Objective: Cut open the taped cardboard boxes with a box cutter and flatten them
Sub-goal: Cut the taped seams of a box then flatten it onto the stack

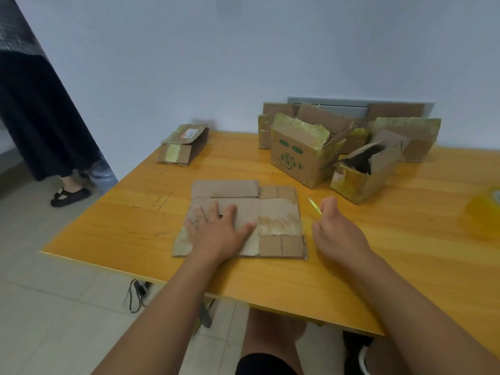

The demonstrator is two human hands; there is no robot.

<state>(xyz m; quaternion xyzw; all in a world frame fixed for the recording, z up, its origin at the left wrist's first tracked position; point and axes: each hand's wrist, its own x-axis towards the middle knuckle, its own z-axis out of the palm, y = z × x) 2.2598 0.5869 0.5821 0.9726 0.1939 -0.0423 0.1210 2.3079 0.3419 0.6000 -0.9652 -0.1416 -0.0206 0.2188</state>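
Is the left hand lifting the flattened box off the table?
No, the left hand lies flat on the flattened box, pressing it against the table.

A glossy yellow-orange wooden table (pixel 167 217) stands against a pale blue wall (pixel 216 63). At its right edge lies a yellowish roll of clear tape (pixel 487 204) (partly cut off by the frame). On the grey tiled floor (pixel 40 293) stands a person in a long dark skirt (pixel 35 112) and black shoe (pixel 69 196), beside what may be a clear water bottle (pixel 102 174).
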